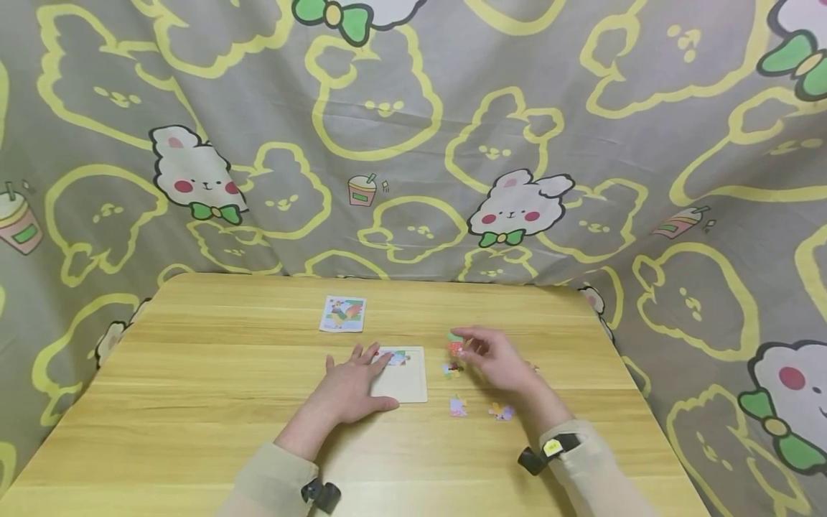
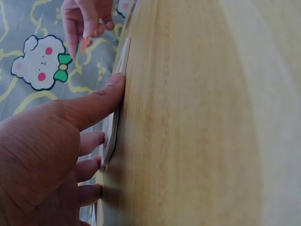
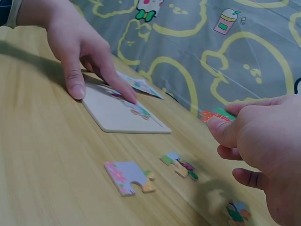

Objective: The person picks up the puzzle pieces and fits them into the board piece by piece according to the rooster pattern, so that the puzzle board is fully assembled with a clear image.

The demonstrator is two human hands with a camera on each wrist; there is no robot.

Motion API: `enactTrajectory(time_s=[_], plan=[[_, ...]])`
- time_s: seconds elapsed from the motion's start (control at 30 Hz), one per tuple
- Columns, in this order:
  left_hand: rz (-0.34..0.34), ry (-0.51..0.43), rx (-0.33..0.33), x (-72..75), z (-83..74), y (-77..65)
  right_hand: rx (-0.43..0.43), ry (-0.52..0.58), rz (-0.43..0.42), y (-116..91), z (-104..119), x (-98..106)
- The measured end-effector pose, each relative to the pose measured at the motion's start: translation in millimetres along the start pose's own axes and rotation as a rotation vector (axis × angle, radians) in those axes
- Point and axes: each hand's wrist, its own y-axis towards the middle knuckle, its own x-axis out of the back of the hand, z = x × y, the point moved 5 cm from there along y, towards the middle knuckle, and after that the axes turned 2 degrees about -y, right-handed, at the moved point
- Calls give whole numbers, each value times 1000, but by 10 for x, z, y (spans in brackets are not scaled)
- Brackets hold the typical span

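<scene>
"Two hands are sharing this work, so how should they be managing it?"

"I'd be keeping the left hand (image 1: 352,384) flat and steady, so the white board (image 1: 405,388) isn't sliding or its joined pieces (image 1: 399,358) shifting. I'd also be holding the red-and-green puzzle piece (image 3: 214,115) lightly by its edge, leaving its outline showing, and checking its colours against the picture card (image 1: 342,314)."

"And where is that piece sitting?"

"It's hanging above the table (image 1: 194,402), to the right of the board, with loose pieces (image 3: 126,175) lying nearby."

"How open are the hands?"

"The left one is spreading its fingers nearly straight, thumb well apart, touching the board. Its forefinger is reaching over the joined pieces; I can't tell how hard it's pressing. The right hand (image 1: 500,359) is pinching the red-and-green piece between thumb and fingers, closed firmly enough to be bearing it, while its lower fingers are curling loosely, free of it."
</scene>
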Motion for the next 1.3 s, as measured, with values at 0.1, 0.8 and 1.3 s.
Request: enactTrajectory(time_s=[0.1,0.8,1.3], plan=[[0,0,0,-6,-4,0,3,11,9,32,-10,-56],[1,6,15,-13,24,2,51,0,61,180,58,-307],[-10,14,14,-11,17,13,54,-15,80,257,35,-501]])
